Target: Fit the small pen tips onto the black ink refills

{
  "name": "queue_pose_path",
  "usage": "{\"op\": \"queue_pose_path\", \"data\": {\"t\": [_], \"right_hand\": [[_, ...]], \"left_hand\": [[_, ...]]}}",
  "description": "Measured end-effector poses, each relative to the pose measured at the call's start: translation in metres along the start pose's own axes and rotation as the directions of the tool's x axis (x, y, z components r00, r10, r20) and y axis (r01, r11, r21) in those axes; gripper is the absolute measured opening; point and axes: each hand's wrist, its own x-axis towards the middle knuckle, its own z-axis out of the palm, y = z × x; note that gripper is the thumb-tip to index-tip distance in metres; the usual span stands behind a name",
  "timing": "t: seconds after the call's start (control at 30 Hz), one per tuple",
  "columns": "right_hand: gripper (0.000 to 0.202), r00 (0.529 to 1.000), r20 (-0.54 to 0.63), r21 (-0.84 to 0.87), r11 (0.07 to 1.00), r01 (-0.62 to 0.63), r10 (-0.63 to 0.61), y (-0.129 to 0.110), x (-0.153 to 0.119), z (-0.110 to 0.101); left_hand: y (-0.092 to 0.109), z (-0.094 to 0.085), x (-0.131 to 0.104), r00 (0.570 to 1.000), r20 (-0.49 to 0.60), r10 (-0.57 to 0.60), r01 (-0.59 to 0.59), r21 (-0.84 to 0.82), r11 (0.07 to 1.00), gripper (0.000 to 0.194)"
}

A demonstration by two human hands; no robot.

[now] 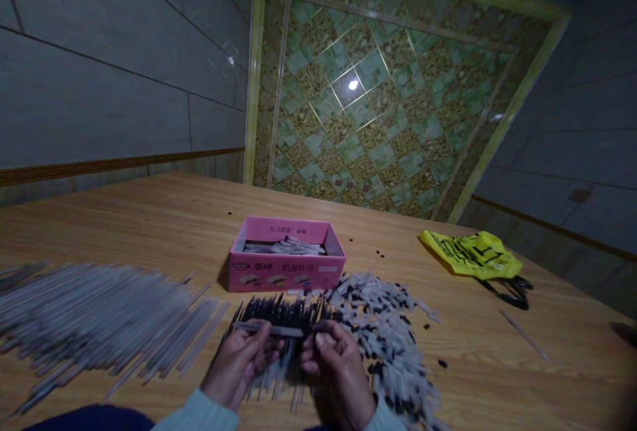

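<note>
My left hand (246, 358) is closed around a thin, translucent pen-like tube (286, 331), held roughly level with its right end sticking out. Just right of that end, my right hand (336, 358) has its thumb and fingers pinched together near a small dark spot; what they hold is too small to make out. Below and behind both hands lies a bunch of slim black-tipped sticks (279, 311) with pale lower ends. To the right spreads a heap of small translucent caps and black plugs (381, 311).
A wide pile of long translucent tubes (99, 318) lies on the left of the wooden table (164, 219). Beyond my hands stands a pink box (286, 275) with pale sticks inside. At the right are a yellow bag (468, 255), a black strap (507, 295) and one loose stick (523, 333).
</note>
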Motion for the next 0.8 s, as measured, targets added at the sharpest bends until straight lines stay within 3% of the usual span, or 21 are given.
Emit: {"op": "queue_pose_path", "data": {"t": [0.2, 0.4, 0.5, 0.63, 0.8], "right_hand": [[0.022, 0.993, 0.030, -0.211, 0.970, 0.122, -0.118, 0.005, 0.002, -0.004], [0.028, 0.993, -0.068, -0.053, 0.994, 0.095, -0.099, 0.006, 0.000, 0.005], [0.029, 0.991, -0.102, -0.077, 0.994, 0.082, -0.090, 0.002, -0.002, 0.010], [0.025, 0.990, -0.072, -0.220, 0.970, 0.106, -0.125, 0.002, -0.001, 0.006], [0.019, 0.971, -0.025, -0.448, 0.871, 0.200, -0.236, 0.007, 0.002, -0.005]], "left_hand": [[-0.001, 0.000, 0.001, 1.000, -0.008, -0.028, 0.028, 0.005, 1.000, 0.027], [0.002, 0.001, 0.000, 0.997, -0.053, -0.048, 0.051, 0.061, 0.997, 0.016], [0.004, 0.001, -0.001, 0.996, -0.069, -0.053, 0.058, 0.067, 0.996, 0.011], [-0.001, -0.001, 0.000, 0.998, -0.042, -0.040, 0.044, 0.097, 0.994, 0.019], [-0.004, 0.000, -0.001, 0.999, -0.016, -0.040, 0.042, 0.114, 0.993, 0.031]]}}
